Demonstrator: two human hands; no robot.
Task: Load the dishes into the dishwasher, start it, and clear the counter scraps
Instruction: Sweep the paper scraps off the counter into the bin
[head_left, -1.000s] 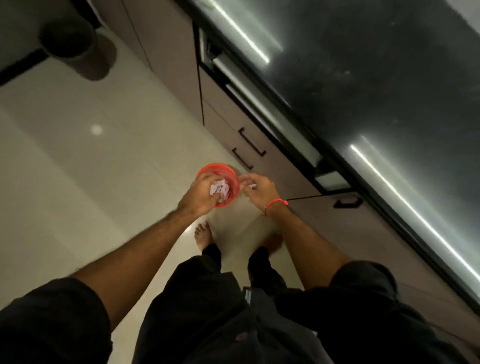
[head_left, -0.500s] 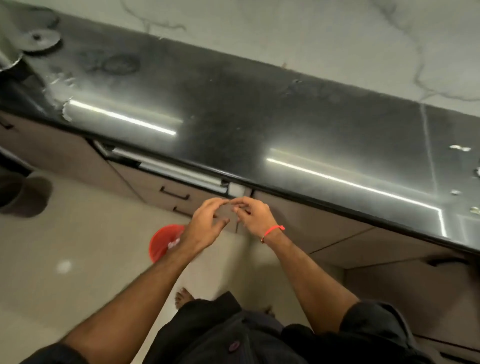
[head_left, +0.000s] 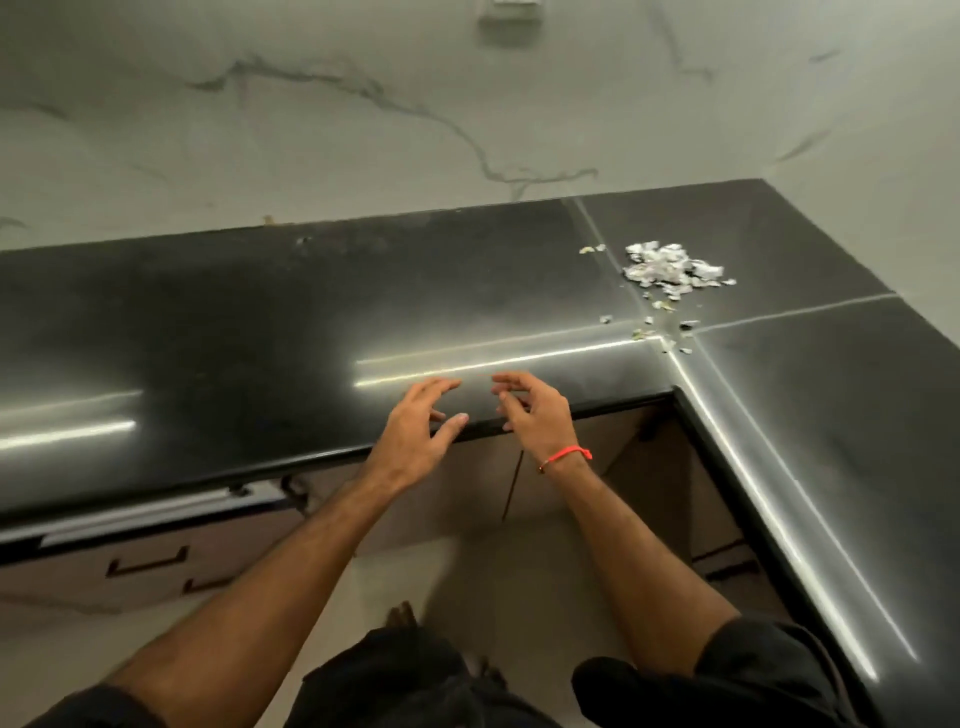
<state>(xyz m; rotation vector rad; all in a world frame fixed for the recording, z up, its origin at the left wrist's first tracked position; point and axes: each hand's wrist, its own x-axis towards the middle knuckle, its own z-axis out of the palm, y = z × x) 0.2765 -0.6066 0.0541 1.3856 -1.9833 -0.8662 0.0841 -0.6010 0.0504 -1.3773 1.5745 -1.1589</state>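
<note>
On the dark counter (head_left: 260, 322), the scrap pile (head_left: 670, 267) lies up-right of you — nearer your right hand (head_left: 535, 410); left hand (head_left: 415, 426) likewise empty, fingers seemingly spread.

A marble wall (head_left: 363, 130) and wooden drawers (head_left: 145, 561) show.

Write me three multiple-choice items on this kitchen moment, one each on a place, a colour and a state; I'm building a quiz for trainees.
1. Where does the scrap pile lie?
A. on the floor
B. on the black counter near its inner corner
C. in a drawer

2. What colour is the wrist band?
A. red
B. blue
C. white

3. How are the hands?
A. gripping a bowl
B. pressed flat on the floor
C. empty, fingers loosely spread

Key: 1 B, the pale bits sit where the counter turns; 2 A, it circles the right wrist; 3 C, left hand and right hand hold nothing.
</note>
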